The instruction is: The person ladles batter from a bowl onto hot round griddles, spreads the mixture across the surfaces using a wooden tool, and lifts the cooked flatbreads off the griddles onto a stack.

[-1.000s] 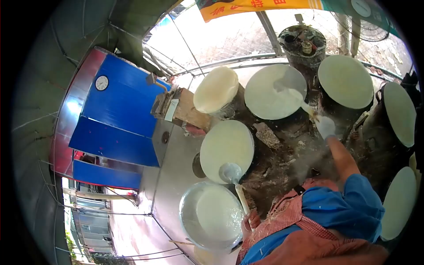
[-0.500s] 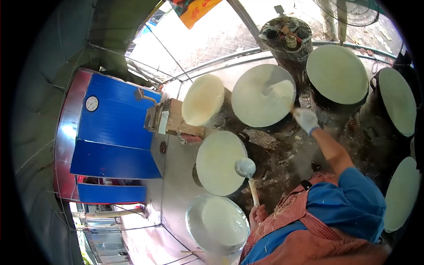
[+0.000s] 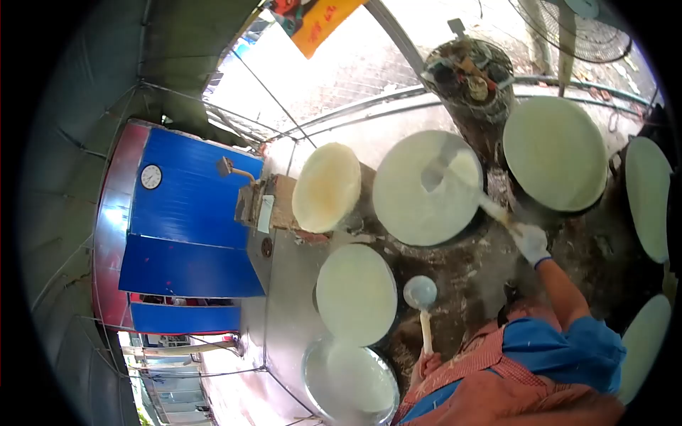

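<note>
Evidently, the middle pan [image 3: 408,219] looks part-done, unevenly coated round a grey patch [image 3: 432,179]; the front pan [image 3: 356,298] appears fully coated. Right hand [image 3: 530,243] grips a scraper [image 3: 491,209] across the former's right edge; left hand [image 3: 428,364] clasps a ladle [image 3: 420,292] beside the latter's.

A round clock [image 3: 150,176] hangs on the blue panel [image 3: 202,206], near its red-bordered edge. Clutter [image 3: 477,86] (too jumbled to name) tops a drum [image 3: 479,128] to its rim. A caged fan [image 3: 600,35] shows beyond.
</note>
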The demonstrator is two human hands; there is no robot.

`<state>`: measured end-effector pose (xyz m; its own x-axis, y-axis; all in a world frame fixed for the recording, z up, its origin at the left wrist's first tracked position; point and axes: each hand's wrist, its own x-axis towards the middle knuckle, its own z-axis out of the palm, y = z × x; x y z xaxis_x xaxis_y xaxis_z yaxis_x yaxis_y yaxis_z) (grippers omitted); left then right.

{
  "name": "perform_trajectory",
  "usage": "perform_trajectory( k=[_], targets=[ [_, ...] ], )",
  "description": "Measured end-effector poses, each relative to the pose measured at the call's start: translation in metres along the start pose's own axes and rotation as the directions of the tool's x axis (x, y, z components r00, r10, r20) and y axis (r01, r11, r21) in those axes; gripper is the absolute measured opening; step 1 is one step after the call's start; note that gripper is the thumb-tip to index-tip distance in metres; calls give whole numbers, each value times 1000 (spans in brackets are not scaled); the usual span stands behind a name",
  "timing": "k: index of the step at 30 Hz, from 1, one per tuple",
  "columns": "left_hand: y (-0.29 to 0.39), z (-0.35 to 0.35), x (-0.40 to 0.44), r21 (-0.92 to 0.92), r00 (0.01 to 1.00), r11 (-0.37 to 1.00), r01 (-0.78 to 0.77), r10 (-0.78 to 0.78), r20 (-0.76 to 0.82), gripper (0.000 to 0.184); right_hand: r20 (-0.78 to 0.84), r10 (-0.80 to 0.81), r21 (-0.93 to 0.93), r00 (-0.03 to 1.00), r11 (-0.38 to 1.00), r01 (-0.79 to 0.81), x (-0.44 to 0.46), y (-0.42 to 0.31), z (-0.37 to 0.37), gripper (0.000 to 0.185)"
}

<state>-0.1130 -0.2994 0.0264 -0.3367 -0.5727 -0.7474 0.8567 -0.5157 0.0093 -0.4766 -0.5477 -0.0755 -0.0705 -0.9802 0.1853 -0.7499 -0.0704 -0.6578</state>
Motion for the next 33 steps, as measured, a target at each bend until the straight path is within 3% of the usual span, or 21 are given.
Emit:
perform_trajectory(
  k=[2, 3, 4, 5, 7, 9, 10, 11, 13, 15, 17, 20, 21, 22, 24, 25, 27, 28, 29, 31, 33],
  targets=[
    [-2, -2, 2, 11, 1000, 1000, -11, 12, -21, 30, 96, 269, -20, 958, 963, -268, 74, -31, -22, 37],
    [-5, 1, 5, 11, 999, 1000, -18, 18, -27, 30, -112, 128, 25, 985, 992, -126, 116, -24, 7, 38],
    [-5, 2, 6, 15, 999, 1000, -16, 16, -42, 30, -134, 46, 111, 990, 993, -31, 160, -27, 19, 35],
    [-5, 6, 6, 19, 998, 1000, -17, 18, -54, 30, 51, 245, 110, 968, 962, -249, 199, -47, 12, 33],
    [-1, 5, 1, 57, 997, 998, -32, 36, -70, 30, 155, 210, 201, 965, 950, -239, 208, -56, -10, 28],
    [8, 4, 3, 86, 997, 995, -50, 54, -51, 30, 20, -67, -413, 998, 908, 70, 196, -14, 56, 26],
    [11, 0, 3, 91, 997, 994, -53, 57, -44, 30, 7, 96, 147, 995, 985, -96, 159, -12, 79, 25],
    [12, -5, 0, 102, 997, 993, -59, 65, -49, 30, -7, 256, 666, 967, 723, -187, 116, -54, 59, 25],
    [17, -9, -8, 119, 995, 991, -66, 73, -63, 31, 182, 79, 445, 980, 882, -154, 88, -78, 59, 28],
    [20, -4, -23, 150, 987, 985, -90, 108, -121, 31, 118, 138, 257, 983, 952, -164, 86, -72, 39, 34],
    [24, -3, -33, 197, 973, 971, -138, 170, -155, 31, 235, 334, 801, 913, 466, -376, 89, -65, -11, 29],
    [40, -29, -30, 13, 996, 996, -86, 86, 21, 29, 307, 399, 925, 864, 88, -369, 44, -95, 8, 27],
    [48, -37, -24, -64, 994, 998, 12, -5, 110, 28, 161, 288, 869, 944, 413, -274, 31, -42, 87, 29],
    [56, -45, -18, -137, 976, 984, 114, -85, 203, 27, 315, 388, 819, 866, 350, -454, 18, -53, 99, 29],
    [58, -41, -12, -264, 923, 933, 244, -140, 359, 27, 330, 332, 674, 884, 573, -467, 12, -87, 34, 30],
    [55, -37, -17, -296, 938, 927, 231, -131, 320, 28, 321, 286, 594, 903, 682, -428, 20, -97, 8, 31],
    [55, -29, -24, -331, 960, 923, 196, -111, 258, 31, 102, 257, 483, 961, 832, -274, 51, -59, 10, 31],
    [62, -27, -21, -342, 967, 922, 182, -105, 232, 32, 171, 361, 496, 917, 772, -397, 74, -68, -18, 31],
    [68, -32, -16, -286, 960, 940, 187, -112, 257, 32, 20, 354, 547, 935, 779, -307, 97, -54, -6, 27],
    [78, -35, -6, -266, 933, 936, 230, -134, 333, 31, -183, 152, -83, 971, 982, -170, 127, -44, 8, 24],
    [88, -20, 7, -218, 895, 921, 323, -223, 386, 30, -1, -129, -275, 992, 953, 124, 128, -45, 21, 23]
  ],
)
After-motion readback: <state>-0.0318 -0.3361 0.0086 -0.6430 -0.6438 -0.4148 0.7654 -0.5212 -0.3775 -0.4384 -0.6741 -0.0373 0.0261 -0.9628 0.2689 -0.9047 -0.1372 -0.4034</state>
